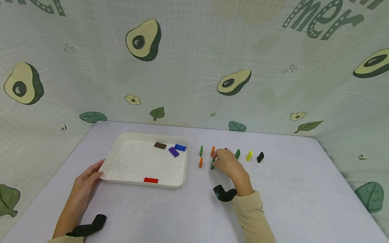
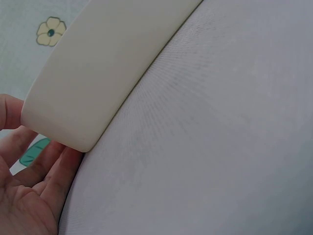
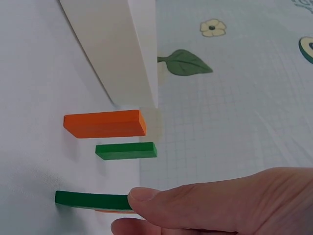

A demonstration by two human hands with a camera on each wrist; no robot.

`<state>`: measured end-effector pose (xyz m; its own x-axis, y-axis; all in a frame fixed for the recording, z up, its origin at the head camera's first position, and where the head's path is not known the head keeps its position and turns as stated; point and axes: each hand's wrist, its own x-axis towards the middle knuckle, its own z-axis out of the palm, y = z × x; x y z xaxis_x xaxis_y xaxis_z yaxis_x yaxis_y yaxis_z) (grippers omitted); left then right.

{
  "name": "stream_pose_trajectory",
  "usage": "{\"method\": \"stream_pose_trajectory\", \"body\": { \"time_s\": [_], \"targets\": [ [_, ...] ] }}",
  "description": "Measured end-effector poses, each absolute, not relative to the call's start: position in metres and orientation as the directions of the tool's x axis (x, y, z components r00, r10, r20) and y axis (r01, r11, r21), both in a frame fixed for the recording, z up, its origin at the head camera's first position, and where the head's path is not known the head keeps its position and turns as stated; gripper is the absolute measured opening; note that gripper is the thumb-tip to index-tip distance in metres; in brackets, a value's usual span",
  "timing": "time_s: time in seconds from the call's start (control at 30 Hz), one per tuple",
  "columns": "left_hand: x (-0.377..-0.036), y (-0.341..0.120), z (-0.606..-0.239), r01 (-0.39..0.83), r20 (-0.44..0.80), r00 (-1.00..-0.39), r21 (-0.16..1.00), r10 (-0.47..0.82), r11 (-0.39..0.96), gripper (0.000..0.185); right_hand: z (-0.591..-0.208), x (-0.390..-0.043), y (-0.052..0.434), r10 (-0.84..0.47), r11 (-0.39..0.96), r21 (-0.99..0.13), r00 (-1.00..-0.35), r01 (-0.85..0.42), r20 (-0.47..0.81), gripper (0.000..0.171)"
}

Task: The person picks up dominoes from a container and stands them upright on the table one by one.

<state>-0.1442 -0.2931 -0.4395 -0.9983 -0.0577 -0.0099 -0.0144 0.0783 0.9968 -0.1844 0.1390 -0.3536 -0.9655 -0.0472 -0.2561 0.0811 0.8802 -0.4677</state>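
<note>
Two sleeved forearms are reaching over a pale, finely woven table, each wrist wearing a black camera mount. On the near left, the left hand is resting straight, relaxed fingers against the rounded corner of a smooth white tray, gripping nothing. Inside the tray are lying four flat rectangular blocks: a red block, a brown block, a purple block and a blue block. To the tray's right, the right hand is pinching a slim green domino between thumb and fingertip, the piece standing on the table in a loose double row of small matte upright blocks. Among its neighbours are standing an orange domino, a yellow domino and a black domino. Behind, avocado-printed cloth is lining the walls.
</note>
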Motion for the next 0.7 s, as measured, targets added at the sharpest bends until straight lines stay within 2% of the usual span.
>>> {"method": "stream_pose_trajectory", "body": {
  "time_s": [0.7],
  "targets": [
    [-0.1436,-0.2928,-0.4394,-0.033,-0.02,-0.996,0.988,-0.083,0.151,0.051,-0.3521,-0.1838,0.1402,-0.051,0.878,-0.472,-0.963,0.084,-0.266,0.021]
  ]
}}
